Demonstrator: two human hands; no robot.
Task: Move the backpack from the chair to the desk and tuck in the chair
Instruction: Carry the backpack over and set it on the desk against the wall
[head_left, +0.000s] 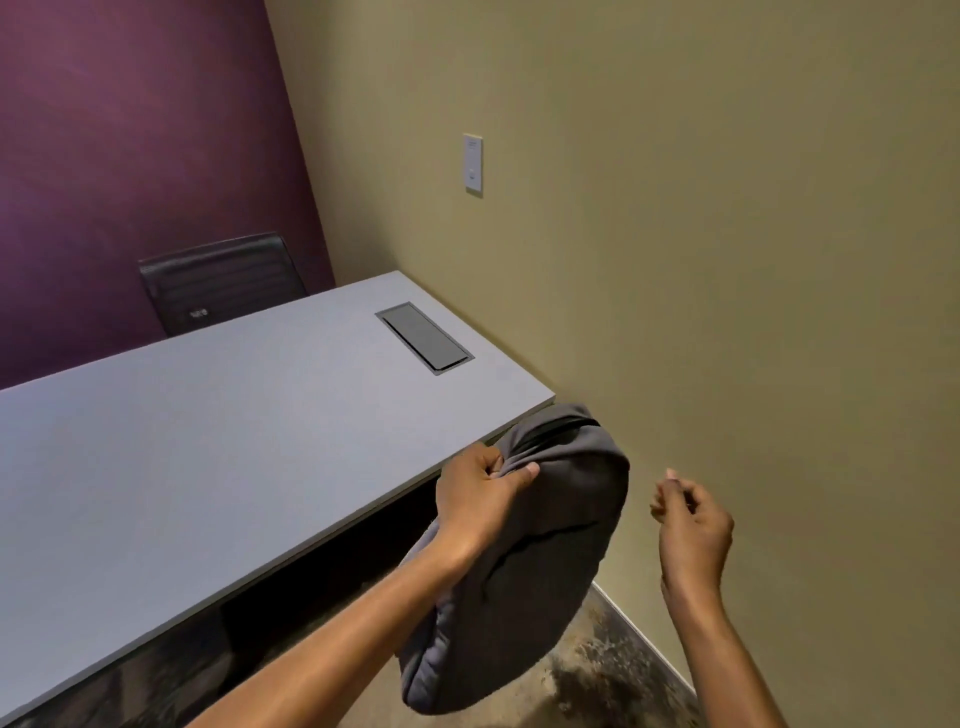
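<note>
Room: small corner room; a purple wall (130, 130) stands behind the desk, an olive-tan wall (727, 234) runs along the desk's short end.
Desk (208, 457): long grey rectangular top, matte; its short end lies close against the olive-tan wall; dark open space beneath its near edge.
Desk inset: dark rectangular cover panel (423, 338) set flush in the desk top, toward the end nearest the olive-tan wall.
Wall plate (472, 163): pale rectangular plate on the olive-tan wall, above the desk's far corner.
Chair (223, 283): black ribbed backrest, on the far side of the desk against the purple wall; seat hidden by the desk.
Floor (597, 670): mottled brown-and-tan surface, seen below the desk's near corner; pale baseboard where it meets the olive-tan wall.
Backpack (540, 561): grey fabric, soft and sagging, held in the air just off the desk's near corner, not resting on the desk top; a dark zipper line shows at its upper end.
Left hand (478, 499): fingers and thumb clenched on a bunch of the backpack's upper fabric, right at the desk's near edge.
Right hand (691, 519): beside the backpack, away from the desk, touching nothing; fingers loosely curled, holding nothing.
</note>
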